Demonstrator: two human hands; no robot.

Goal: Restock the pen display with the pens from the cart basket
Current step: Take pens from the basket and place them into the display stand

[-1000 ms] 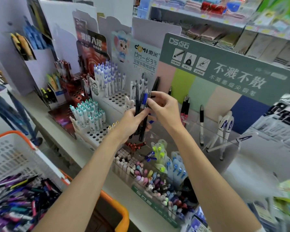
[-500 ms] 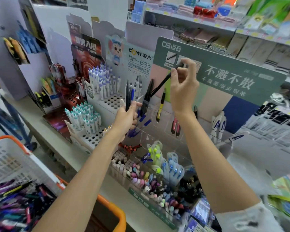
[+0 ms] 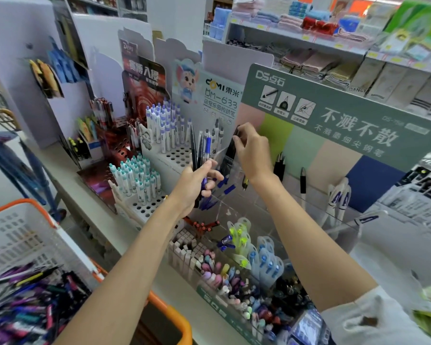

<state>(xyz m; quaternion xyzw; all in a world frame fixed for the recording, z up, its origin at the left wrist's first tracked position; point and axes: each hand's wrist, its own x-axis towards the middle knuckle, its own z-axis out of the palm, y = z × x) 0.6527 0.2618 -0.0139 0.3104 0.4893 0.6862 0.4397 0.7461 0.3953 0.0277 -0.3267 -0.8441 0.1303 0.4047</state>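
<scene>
My left hand (image 3: 197, 181) grips a small bunch of pens (image 3: 200, 149), black and blue, held upright in front of the clear acrylic pen display (image 3: 316, 195). My right hand (image 3: 253, 150) pinches the top of a black pen (image 3: 230, 151) and holds it nearly upright in the display's left compartment, above some blue pens lying there. Further right the display holds black pens (image 3: 280, 165) and white-and-blue pens (image 3: 337, 197). At the lower left, the white cart basket (image 3: 18, 235) with an orange rim holds a heap of mixed pens (image 3: 28, 302).
White perforated stands with teal-capped pens (image 3: 135, 179) and purple-capped pens (image 3: 163, 125) stand left of the display. Clear bins of erasers and small items (image 3: 224, 267) sit in front of it. A green sign (image 3: 343, 118) tops the display; shelves of folded textiles are behind.
My right hand has come down from the green sign with the black pen, turning it from slanted to nearly upright in the left compartment. My left hand stays put with its bunch.
</scene>
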